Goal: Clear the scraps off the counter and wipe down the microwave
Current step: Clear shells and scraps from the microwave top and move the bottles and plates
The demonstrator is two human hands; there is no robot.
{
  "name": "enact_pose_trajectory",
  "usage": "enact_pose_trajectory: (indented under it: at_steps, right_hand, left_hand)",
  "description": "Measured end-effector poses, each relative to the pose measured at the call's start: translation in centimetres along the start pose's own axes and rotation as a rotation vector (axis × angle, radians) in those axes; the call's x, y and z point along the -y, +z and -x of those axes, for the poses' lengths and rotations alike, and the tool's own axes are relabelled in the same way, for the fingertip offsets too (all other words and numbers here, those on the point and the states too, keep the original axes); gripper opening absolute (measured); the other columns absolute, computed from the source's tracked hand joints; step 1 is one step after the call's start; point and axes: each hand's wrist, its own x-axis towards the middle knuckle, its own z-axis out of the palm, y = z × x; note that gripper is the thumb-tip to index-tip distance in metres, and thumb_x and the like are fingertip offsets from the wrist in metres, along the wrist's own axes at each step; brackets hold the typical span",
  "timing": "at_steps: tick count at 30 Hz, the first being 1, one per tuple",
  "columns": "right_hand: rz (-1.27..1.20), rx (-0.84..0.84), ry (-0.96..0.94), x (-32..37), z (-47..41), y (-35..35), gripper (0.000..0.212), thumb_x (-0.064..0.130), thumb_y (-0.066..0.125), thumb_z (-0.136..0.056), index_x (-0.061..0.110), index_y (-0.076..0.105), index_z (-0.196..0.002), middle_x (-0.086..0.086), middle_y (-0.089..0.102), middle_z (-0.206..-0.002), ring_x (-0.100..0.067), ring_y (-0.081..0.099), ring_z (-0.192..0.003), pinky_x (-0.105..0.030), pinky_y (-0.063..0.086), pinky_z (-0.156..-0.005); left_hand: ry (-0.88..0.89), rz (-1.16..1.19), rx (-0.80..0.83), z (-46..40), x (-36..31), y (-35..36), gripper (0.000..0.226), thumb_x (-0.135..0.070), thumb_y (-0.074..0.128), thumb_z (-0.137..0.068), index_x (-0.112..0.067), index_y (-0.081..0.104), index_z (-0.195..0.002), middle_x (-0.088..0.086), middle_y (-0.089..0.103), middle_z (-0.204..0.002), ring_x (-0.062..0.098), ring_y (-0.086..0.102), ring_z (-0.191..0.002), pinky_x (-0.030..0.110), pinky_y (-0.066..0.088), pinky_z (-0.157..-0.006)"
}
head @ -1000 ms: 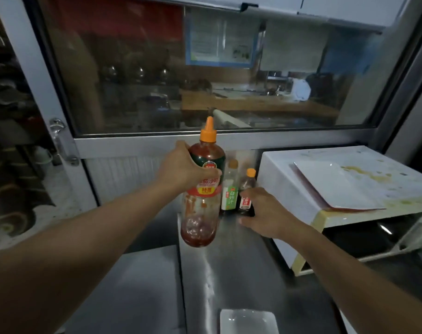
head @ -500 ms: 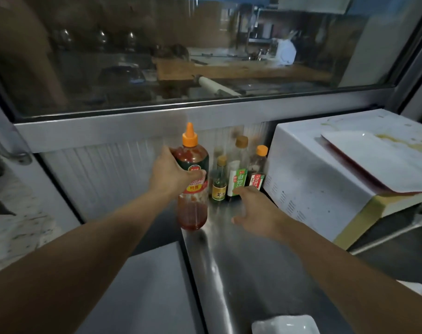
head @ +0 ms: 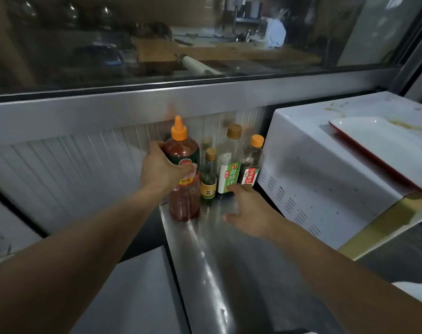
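The left hand (head: 163,171) wraps its grip round the upper body of a tall sauce bottle (head: 184,174) — clear plastic, rounded shoulders, an orange cone-tipped cap, red sauce inside and a dark label with a red band. The bottle stands upright at the back left corner of the steel table (head: 229,256), its base on or just above the metal; which one cannot be told.

The right hand (head: 249,213) holds nothing: its fingers are stretched out loosely over the table, the fingertips close to the foot of the green-labelled bottle (head: 230,169), contact unclear.

Three smaller bottles stand in a tight row between the sauce bottle and the microwave (head: 325,169): a short dark glass bottle (head: 208,179) with a yellow label and tan cap, the taller pale green-labelled one with a tan cap, and a dark bottle (head: 252,165) with a red label and orange cap. Their bases are partly hidden by the right hand and by one another.

The microwave is a white box with rows of vent slots in its side; its top is smeared with yellowish stains. A flat rectangular white tray (head: 383,145) with a red rim lies on it, cut off by the frame's right edge. The microwave's front is hard to make out.

The table is brushed steel, scuffed and glossy. Behind it runs a ribbed white panel (head: 72,169) under a metal sill (head: 205,97) and a dark, reflective window (head: 157,39).
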Motion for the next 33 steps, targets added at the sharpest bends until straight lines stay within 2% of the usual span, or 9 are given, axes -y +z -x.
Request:
enact_pose_trajectory:
  at_steps: [6,8,11,17,21,26,33]
  right_hand:
    - [-0.012,0.007,0.01,-0.6,-0.6,0.4,0.066,0.028,0.069,-0.079,0.015,0.039,-0.137,-0.009,0.045,-0.131,-0.025,0.046,-0.118,-0.031,0.042,-0.095]
    - [-0.017,0.015,0.016,-0.7,-0.7,0.5,0.066,0.028,0.068,-0.08,0.015,0.038,-0.137,-0.01,0.044,-0.131,-0.025,0.045,-0.12,-0.031,0.041,-0.097]
    - [-0.022,0.027,0.025,-1.0,-0.8,0.7,0.068,0.028,0.068,-0.081,0.015,0.035,-0.139,-0.01,0.041,-0.134,-0.026,0.044,-0.122,-0.033,0.041,-0.099]
    - [-0.027,0.056,0.034,-2.0,-1.2,1.6,0.066,0.028,0.069,-0.08,0.012,0.037,-0.135,-0.011,0.04,-0.135,-0.029,0.043,-0.124,-0.038,0.041,-0.102]
    - [-0.048,0.065,0.027,-2.7,-1.4,2.3,0.065,0.025,0.07,-0.08,0.013,0.037,-0.135,-0.01,0.038,-0.137,-0.026,0.041,-0.125,-0.035,0.04,-0.103]
    - [-0.042,0.068,0.028,-3.3,-1.1,3.1,0.071,0.025,0.069,-0.081,0.013,0.031,-0.14,-0.012,0.035,-0.14,-0.026,0.035,-0.13,-0.028,0.033,-0.103]
    - [-0.045,0.087,0.038,-3.2,-0.5,3.2,0.071,0.026,0.068,-0.082,0.015,0.029,-0.141,-0.011,0.032,-0.142,-0.026,0.033,-0.131,-0.031,0.033,-0.105]
  left_hand:
    - [0.017,0.092,0.01,0.6,0.8,0.6,0.086,-0.033,0.088,-0.055,-0.021,0.041,-0.126,-0.001,0.056,-0.122,0.017,0.058,-0.107,0.034,0.052,-0.088]
    - [-0.007,0.108,0.027,1.3,1.8,0.8,0.09,-0.03,0.089,-0.053,-0.021,0.04,-0.129,0.0,0.054,-0.126,0.018,0.056,-0.113,0.04,0.051,-0.094]
    - [-0.042,0.013,0.059,2.8,4.0,1.8,0.096,-0.026,0.089,-0.054,-0.019,0.036,-0.133,0.004,0.051,-0.132,0.021,0.051,-0.121,0.045,0.047,-0.1]
    - [-0.219,-0.18,0.075,4.5,6.4,4.5,0.081,-0.028,0.084,-0.064,-0.014,0.038,-0.128,0.008,0.051,-0.127,0.029,0.054,-0.115,0.048,0.05,-0.091]
    - [-0.233,-0.233,0.038,4.0,6.4,5.1,0.081,-0.034,0.086,-0.061,-0.014,0.039,-0.125,0.009,0.053,-0.126,0.03,0.056,-0.112,0.049,0.051,-0.088]
    - [-0.213,-0.238,-0.004,4.2,6.3,5.7,0.081,-0.035,0.087,-0.058,-0.014,0.039,-0.121,0.008,0.051,-0.124,0.029,0.056,-0.11,0.042,0.05,-0.082]
    - [-0.225,-0.244,0.084,4.4,6.1,4.9,0.086,-0.035,0.085,-0.062,-0.012,0.036,-0.128,0.01,0.045,-0.13,0.03,0.051,-0.117,0.046,0.049,-0.09]
